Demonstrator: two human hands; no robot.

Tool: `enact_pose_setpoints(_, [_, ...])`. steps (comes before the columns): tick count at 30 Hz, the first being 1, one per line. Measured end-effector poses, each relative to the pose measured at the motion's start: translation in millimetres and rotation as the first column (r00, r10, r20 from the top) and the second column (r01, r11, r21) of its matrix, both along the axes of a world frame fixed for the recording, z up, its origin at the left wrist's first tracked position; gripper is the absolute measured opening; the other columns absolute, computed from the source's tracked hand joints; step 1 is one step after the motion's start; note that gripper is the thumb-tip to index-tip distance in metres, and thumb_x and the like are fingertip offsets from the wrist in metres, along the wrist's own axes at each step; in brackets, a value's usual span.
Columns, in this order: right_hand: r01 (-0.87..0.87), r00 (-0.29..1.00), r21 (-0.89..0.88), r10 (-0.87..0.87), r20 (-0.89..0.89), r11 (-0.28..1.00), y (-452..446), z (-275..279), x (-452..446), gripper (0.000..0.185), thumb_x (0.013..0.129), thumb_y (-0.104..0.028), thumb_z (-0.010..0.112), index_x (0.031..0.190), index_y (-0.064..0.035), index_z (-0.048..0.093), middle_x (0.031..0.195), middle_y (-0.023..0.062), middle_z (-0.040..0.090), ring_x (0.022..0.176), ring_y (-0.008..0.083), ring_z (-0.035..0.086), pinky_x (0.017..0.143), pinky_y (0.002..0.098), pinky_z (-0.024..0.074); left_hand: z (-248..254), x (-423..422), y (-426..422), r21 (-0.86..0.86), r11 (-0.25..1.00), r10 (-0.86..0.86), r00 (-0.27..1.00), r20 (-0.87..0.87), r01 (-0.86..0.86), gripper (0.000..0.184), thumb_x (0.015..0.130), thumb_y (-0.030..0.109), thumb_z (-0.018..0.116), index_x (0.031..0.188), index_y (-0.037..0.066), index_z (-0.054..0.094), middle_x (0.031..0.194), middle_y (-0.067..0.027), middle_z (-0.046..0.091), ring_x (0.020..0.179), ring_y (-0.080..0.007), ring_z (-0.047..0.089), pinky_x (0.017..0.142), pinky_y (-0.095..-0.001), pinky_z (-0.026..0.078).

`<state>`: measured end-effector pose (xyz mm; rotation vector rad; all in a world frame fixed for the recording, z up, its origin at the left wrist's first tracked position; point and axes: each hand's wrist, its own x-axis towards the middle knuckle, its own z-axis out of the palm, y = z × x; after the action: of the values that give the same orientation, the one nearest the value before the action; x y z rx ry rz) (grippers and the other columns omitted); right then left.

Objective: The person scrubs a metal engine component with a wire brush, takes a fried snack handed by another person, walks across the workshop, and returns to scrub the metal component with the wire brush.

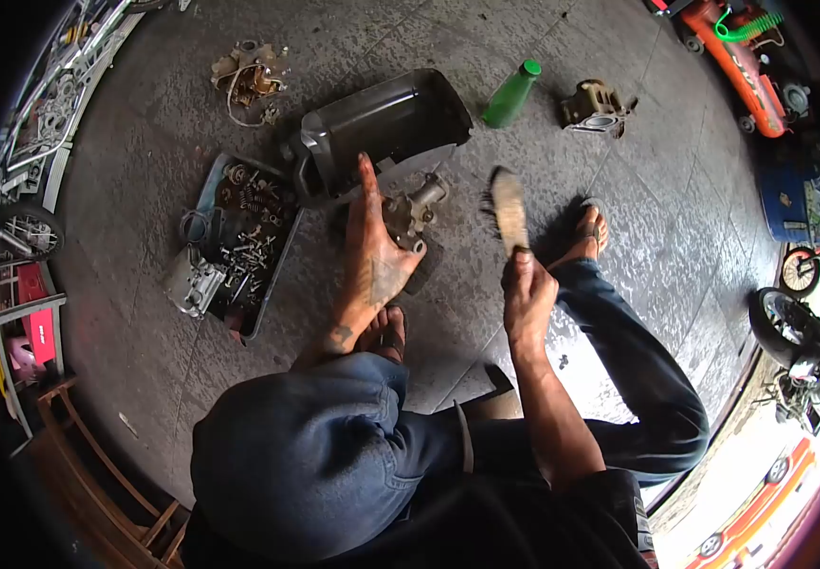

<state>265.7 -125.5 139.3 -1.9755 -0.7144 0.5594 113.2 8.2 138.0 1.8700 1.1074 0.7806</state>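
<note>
My left hand is on a grimy metal engine part, its thumb against the part and its index finger stretched out towards the black bin. The other fingers are hidden. In my right hand, a wooden brush is gripped by its handle, dark bristles facing left; it is slightly blurred and held apart from the part. Just beyond my left hand lies the black plastic bin, open side up. To the left, a tray holds several bolts, springs and small metal parts.
A green bottle stands beyond the brush, near an engine cylinder. A dirty carburetor-like part lies at far left. My feet flank the work area. A red air compressor and a motorcycle are at right, a wooden bench lower left.
</note>
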Motion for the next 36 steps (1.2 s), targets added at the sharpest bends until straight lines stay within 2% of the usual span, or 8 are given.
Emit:
enact_pose_setpoints(7, [0.341, 0.885, -0.13, -0.364, -0.291, 0.931, -27, -42, 29, 0.059, 0.097, -0.052, 0.039, 0.057, -0.008, 0.042, 0.05, -0.0029, 0.038, 0.044, 0.0065, 0.034, 0.041, 0.0261, 0.0252, 10, -15, -7, 0.498, 0.862, -0.164, 0.981, 0.1, 0.093, 0.116, 0.063, 0.002, 0.072, 0.148, 0.008, -0.007, 0.12, -0.0194, 0.041, 0.098, -0.0273, 0.051, 0.086, -0.0409, 0.046])
enact_pose_setpoints(13, [0.311, 0.936, -0.239, -0.34, -0.092, 0.92, -25, -40, 32, 0.071, 0.096, -0.057, 0.034, 0.056, 0.0004, 0.046, 0.049, 0.0032, 0.043, 0.048, 0.0131, 0.041, 0.048, 0.0324, 0.0324, 56, -6, -1, 0.743, 0.66, -0.284, 0.953, 0.104, 0.115, 0.12, 0.07, 0.031, 0.079, 0.146, 0.019, -0.013, 0.095, -0.0074, 0.058, 0.09, -0.0241, 0.055, 0.081, -0.0432, 0.045])
enact_pose_setpoints(16, [0.333, 0.921, -0.191, -0.363, -0.144, 0.923, -24, -36, 28, 0.071, 0.094, -0.06, 0.034, 0.057, -0.0014, 0.047, 0.049, 0.0015, 0.041, 0.047, 0.0112, 0.039, 0.046, 0.0301, 0.0314, 53, 4, -9, 0.791, 0.61, -0.309, 0.931, 0.196, 0.036, 0.109, 0.07, 0.015, 0.076, 0.147, 0.017, -0.001, 0.099, -0.0079, 0.059, 0.089, -0.0249, 0.056, 0.076, -0.0427, 0.042])
enact_pose_setpoints(21, [0.278, 0.851, 0.144, -0.175, -0.495, 0.95, -17, -1, 18, 0.049, 0.091, -0.049, 0.054, 0.077, -0.003, 0.054, 0.055, -0.0044, 0.041, 0.044, 0.0042, 0.036, 0.04, 0.0217, 0.0255, 32, 0, -8, 0.713, 0.671, -0.394, 0.912, 0.114, 0.201, 0.105, 0.064, 0.013, 0.077, 0.146, 0.008, 0.011, 0.105, -0.0131, 0.059, 0.091, -0.0296, 0.056, 0.08, -0.0471, 0.042])
enact_pose_setpoints(25, [0.108, 0.932, 0.199, -0.03, -0.36, 0.974, 4, 24, 2, 0.036, 0.091, -0.039, 0.06, 0.097, -0.0027, 0.057, 0.059, -0.0085, 0.039, 0.047, 0.0008, 0.032, 0.042, 0.0194, 0.0214, 2, -4, -22, 0.215, 0.924, -0.347, 0.93, 0.124, 0.316, 0.114, 0.055, 0.003, 0.076, 0.148, 0.003, 0.009, 0.11, -0.0187, 0.054, 0.099, -0.0335, 0.052, 0.087, -0.045, 0.042])
enact_pose_setpoints(29, [0.031, 0.984, -0.019, -0.034, -0.175, 0.999, -4, -18, -4, 0.036, 0.091, -0.034, 0.061, 0.099, 0.0004, 0.056, 0.067, -0.0031, 0.049, 0.058, 0.0094, 0.043, 0.053, 0.025, 0.0362, -39, -8, -15, -0.017, 0.961, -0.278, 0.958, -0.071, 0.277, 0.117, 0.054, 0.0, 0.076, 0.149, 0.006, 0.006, 0.111, -0.0198, 0.051, 0.099, -0.036, 0.051, 0.088, -0.0417, 0.042])
enact_pose_setpoints(31, [0.018, 0.996, -0.22, -0.037, -0.086, 0.975, -14, -28, -8, 0.04, 0.089, -0.036, 0.063, 0.092, 0.0035, 0.056, 0.067, 0.017, 0.059, 0.06, 0.025, 0.055, 0.06, 0.0386, 0.0436, -59, -12, -14, 0.081, 0.944, -0.277, 0.904, -0.325, 0.319, 0.119, 0.054, 0.0, 0.077, 0.149, 0.008, 0.006, 0.107, -0.0179, 0.051, 0.099, -0.0359, 0.051, 0.087, -0.0435, 0.042])
enact_pose_setpoints(36, [0.068, 0.979, -0.308, -0.122, -0.162, 0.949, -27, -55, -21, 0.039, 0.089, -0.036, 0.061, 0.092, 0.0029, 0.056, 0.069, 0.02, 0.06, 0.064, 0.0332, 0.06, 0.063, 0.0425, 0.045, -97, -19, -16, 0.083, 0.924, -0.316, 0.868, -0.382, 0.373, 0.116, 0.057, 0.003, 0.077, 0.149, 0.01, 0.008, 0.106, -0.015, 0.051, 0.102, -0.0355, 0.049, 0.089, -0.0451, 0.039])
